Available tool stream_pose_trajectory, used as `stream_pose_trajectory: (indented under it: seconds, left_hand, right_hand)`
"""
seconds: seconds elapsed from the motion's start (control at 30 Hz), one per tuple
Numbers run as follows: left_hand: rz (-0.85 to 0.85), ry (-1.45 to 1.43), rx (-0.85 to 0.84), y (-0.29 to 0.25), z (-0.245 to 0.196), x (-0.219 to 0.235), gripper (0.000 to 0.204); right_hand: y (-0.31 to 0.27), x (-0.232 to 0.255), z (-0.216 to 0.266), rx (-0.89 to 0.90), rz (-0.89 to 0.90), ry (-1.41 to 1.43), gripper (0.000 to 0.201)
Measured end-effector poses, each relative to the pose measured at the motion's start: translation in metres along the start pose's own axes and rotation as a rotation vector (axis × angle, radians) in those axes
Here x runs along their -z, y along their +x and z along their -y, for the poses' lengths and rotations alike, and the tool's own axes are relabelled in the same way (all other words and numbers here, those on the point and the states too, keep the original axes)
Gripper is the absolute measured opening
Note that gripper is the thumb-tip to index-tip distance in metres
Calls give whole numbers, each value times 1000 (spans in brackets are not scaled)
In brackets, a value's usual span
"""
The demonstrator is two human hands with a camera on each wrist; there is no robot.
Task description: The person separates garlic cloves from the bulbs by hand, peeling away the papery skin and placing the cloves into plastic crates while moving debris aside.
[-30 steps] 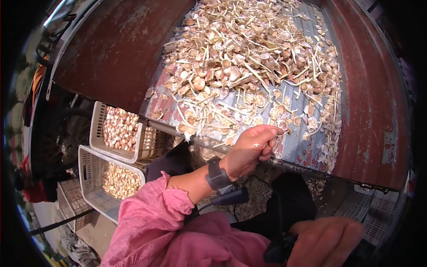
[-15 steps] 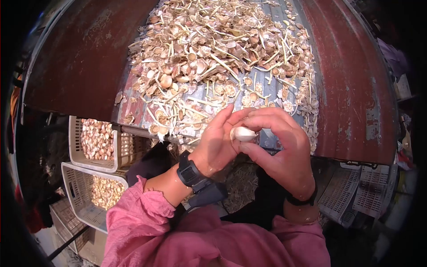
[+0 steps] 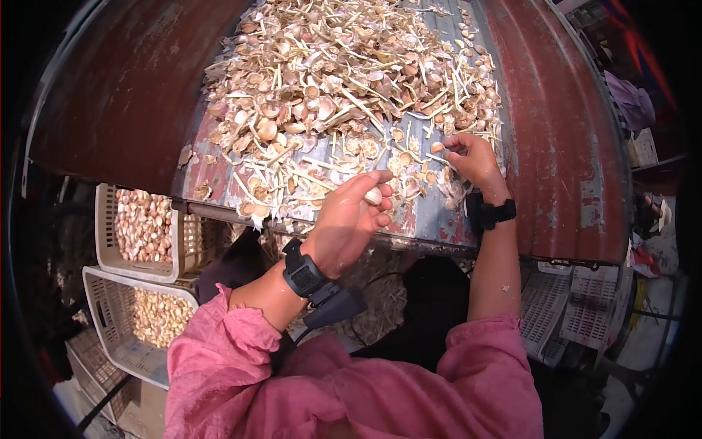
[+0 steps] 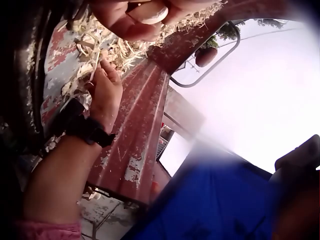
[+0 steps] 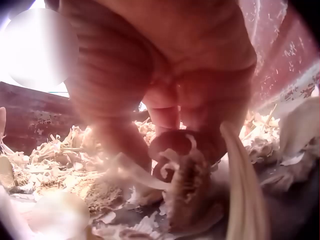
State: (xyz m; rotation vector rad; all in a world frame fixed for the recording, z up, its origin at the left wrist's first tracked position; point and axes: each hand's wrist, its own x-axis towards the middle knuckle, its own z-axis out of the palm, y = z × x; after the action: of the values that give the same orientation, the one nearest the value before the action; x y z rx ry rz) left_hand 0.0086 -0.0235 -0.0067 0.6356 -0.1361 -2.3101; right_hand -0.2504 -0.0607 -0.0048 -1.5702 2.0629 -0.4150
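My left hand (image 3: pixel 360 211) pinches a peeled white garlic clove (image 3: pixel 374 196) over the near edge of a rusty corrugated metal sheet (image 3: pixel 563 146). The clove (image 4: pixel 149 12) also shows between the fingertips at the top of the left wrist view. My right hand (image 3: pixel 455 148) reaches into a heap of garlic skins and stalks (image 3: pixel 344 66) and pinches a small garlic piece (image 3: pixel 437 148). In the right wrist view the fingertips (image 5: pixel 165 120) close on a dark, dried piece with a stalk (image 5: pixel 176 150). The right hand (image 4: pixel 106 90) with its black wrist strap lies at the left of the left wrist view.
Two cream plastic baskets (image 3: pixel 110 256) (image 3: pixel 102 293) holding garlic cloves stand below the sheet on the left. White slatted crates (image 3: pixel 578 307) sit under its right side. Pink sleeves (image 3: pixel 234 366) fill the bottom of the head view.
Half a second ago both hands held the white clove together. My right hand has let go and moved up and right into the heap; the left keeps the clove.
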Motion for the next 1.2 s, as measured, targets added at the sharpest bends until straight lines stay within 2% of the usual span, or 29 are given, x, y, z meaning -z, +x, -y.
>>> stream_pose_trajectory:
  seconds: [0.03,0.1,0.17,0.2,0.23,0.3,0.37,0.43,0.47,0.5,0.57,0.6,0.67,0.7,0.73,0.77,0.8,0.83,0.9,0.93,0.97,1.03,1.1,1.17,1.2]
  left_hand:
    - [14,14,-7,1,0,1,21]
    - [-4,12,-9,1,3,2,23]
    - [-14,11,-17,1,3,0,24]
    - [-41,10,-15,0,4,-3,27]
    - [-68,8,-12,0,4,-5,29]
    - [-66,-9,4,4,5,-4,31]
    - [-61,-28,20,5,7,-5,32]
    - [-58,-136,32,6,10,-8,32]
    - [-54,-137,35,5,10,-11,32]
    - [-44,-181,65,2,8,-15,31]
    - [-34,-220,98,2,6,-14,30]
    - [-53,-250,99,4,8,-9,27]
    - [-74,-283,95,5,9,-1,25]
    - [-59,-258,107,6,9,2,22]
    - [-44,-234,120,6,8,3,20]
    - [-44,-236,120,5,8,2,20]
    - [-49,-199,116,4,5,-1,19]
    - [-53,-165,109,4,2,-3,18]
    - [-55,-103,81,5,0,-4,18]
    - [-58,-37,57,4,0,-5,19]
    - [-66,-40,61,4,0,-5,19]
    - [-86,110,50,2,-2,-8,20]
    - [-95,187,30,1,0,-11,24]
    - [-30,377,-73,0,3,-11,27]
    - [-47,476,-115,-1,4,-15,27]
  right_hand:
    - [-3,-3,-2,119,-114,-83,22]
    - [-11,-4,8,68,-118,-36,26]
    - [-11,-4,17,332,-147,-8,25]
    - [-4,-8,14,463,-95,-40,19]
    - [-5,-8,14,460,-97,-41,19]
    - [-6,-8,22,285,-9,23,13]
    - [-19,-11,24,223,-50,114,13]
    - [-41,-9,39,182,-132,570,13]
    - [-58,-5,58,154,19,669,16]
    - [-71,-8,72,168,82,666,19]
    - [-74,-9,86,229,52,593,24]
    - [-60,-5,77,228,50,593,24]
    - [-8,1,40,144,-403,198,26]
    - [11,-2,24,147,-403,197,26]
    - [28,-7,7,182,-374,43,26]
    - [30,-7,10,215,-345,-111,26]
    - [29,-3,11,176,-258,-126,25]
    - [25,-2,12,180,-259,-129,25]
    - [-3,-6,26,236,-88,-174,24]
    - [-11,-9,24,321,-120,-224,24]
    - [-17,-12,26,316,-112,-221,24]
    - [-32,-12,32,258,-108,-34,23]
    - [-51,-13,47,285,-174,69,24]
    - [-68,-13,65,508,-219,185,25]
    - [-75,-14,75,580,-235,110,26]
